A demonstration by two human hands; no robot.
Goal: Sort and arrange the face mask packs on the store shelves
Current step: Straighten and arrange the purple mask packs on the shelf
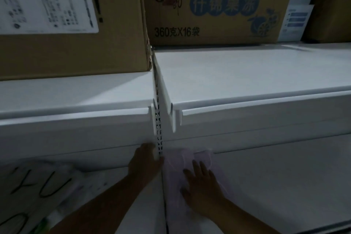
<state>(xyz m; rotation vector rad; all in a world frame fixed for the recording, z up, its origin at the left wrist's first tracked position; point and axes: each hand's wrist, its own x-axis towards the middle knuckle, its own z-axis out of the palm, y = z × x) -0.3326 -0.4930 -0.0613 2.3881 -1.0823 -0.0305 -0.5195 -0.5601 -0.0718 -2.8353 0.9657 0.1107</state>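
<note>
Pressing the pale packs (187, 159) flat with your right hand (202, 186), fingers straight, you seat them on the shelf (266, 167), while your left hand (145, 161), its fingers hidden, steadies at the upright (158, 135).

Dim, bluish indoor exposure. The upper half of the frame is brightest, where the printed cardboard carton (218, 5) and the white top shelf (247, 74) catch soft light from above; the lower half falls into shadow. Both hands and forearms, lower centre, read as dark and underexposed. Overall softness and motion blur smear the paper label (43, 0), upper left. Wide-angle distortion bows the shelf edges.
</note>
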